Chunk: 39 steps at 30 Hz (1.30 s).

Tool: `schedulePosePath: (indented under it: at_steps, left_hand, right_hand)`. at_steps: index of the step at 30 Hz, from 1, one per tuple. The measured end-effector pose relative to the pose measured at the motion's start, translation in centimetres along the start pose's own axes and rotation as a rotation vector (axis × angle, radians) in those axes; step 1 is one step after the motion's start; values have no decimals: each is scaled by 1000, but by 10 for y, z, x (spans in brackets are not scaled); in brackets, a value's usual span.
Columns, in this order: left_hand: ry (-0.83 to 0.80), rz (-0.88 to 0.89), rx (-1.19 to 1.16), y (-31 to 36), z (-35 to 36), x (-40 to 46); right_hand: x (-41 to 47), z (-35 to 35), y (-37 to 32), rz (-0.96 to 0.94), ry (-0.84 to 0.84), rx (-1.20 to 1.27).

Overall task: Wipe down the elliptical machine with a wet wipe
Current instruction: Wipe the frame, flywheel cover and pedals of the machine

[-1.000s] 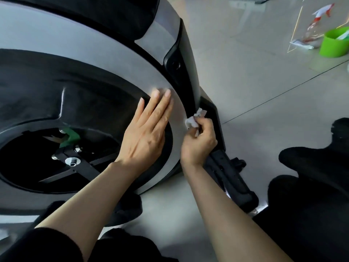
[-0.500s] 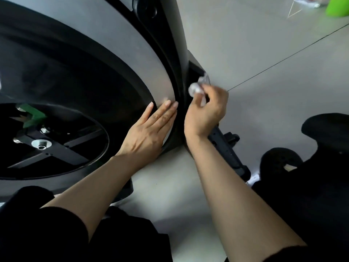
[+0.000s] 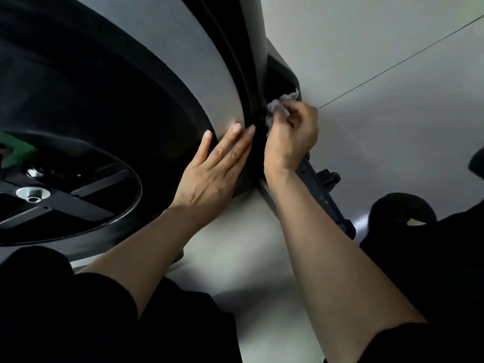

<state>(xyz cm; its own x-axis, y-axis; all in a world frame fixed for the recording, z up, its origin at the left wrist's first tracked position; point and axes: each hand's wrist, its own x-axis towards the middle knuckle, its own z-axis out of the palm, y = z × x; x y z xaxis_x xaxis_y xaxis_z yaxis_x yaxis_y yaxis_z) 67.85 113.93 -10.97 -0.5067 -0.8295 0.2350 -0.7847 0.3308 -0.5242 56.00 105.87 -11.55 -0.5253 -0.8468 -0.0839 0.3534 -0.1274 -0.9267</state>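
Note:
The elliptical machine's silver and black flywheel housing (image 3: 183, 61) fills the left and top of the head view. My left hand (image 3: 212, 174) lies flat with straight fingers on the housing's lower right rim. My right hand (image 3: 289, 137) pinches a crumpled white wet wipe (image 3: 281, 102) and presses it into the dark gap at the housing's rear edge, beside a black bracket (image 3: 284, 74). Part of the wipe is hidden inside my fingers.
A black base rail (image 3: 322, 195) with a knob runs along the pale tiled floor (image 3: 392, 87) under my right wrist. The open flywheel with its black spokes and a silver bolt (image 3: 32, 193) sits at the left. Dark clothing covers my knees at the bottom and right.
The view has moved closer and lower on the housing. My right hand has shifted the wipe a little further along the rear gap. My left hand stays flat on the rim.

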Motion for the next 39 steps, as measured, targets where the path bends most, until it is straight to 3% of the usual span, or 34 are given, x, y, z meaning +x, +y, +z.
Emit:
schedulePosePath:
  at_steps: [3,7,12,15,17,22,30,39]
  left_hand:
    - [-85,-23,50,7,6,-1]
    - [-115,-67,96,17,9,-2]
    - [-206,-12,72,35,19,-13]
    - [-284,-5,50,46,30,-25]
    - [-321,0,41,54,35,-28]
    - [-358,-33,103,68,43,-25]
    - [-463,-39,130,73,50,-20]
    - [-605,9,22,77,54,-32]
  right_hand:
    - [1,-7,27,-5,-16,-156]
    - [10,-27,53,315,27,-130]
    - [38,-18,35,-93,111,-153]
    - [38,-20,50,-140,129,-269]
    - [37,-29,71,-59,130,-334]
    - [43,-52,107,203,-33,-543]
    - [46,-77,117,-91,-236,-934]
    - [2,-95,125,-302,-547,-1080]
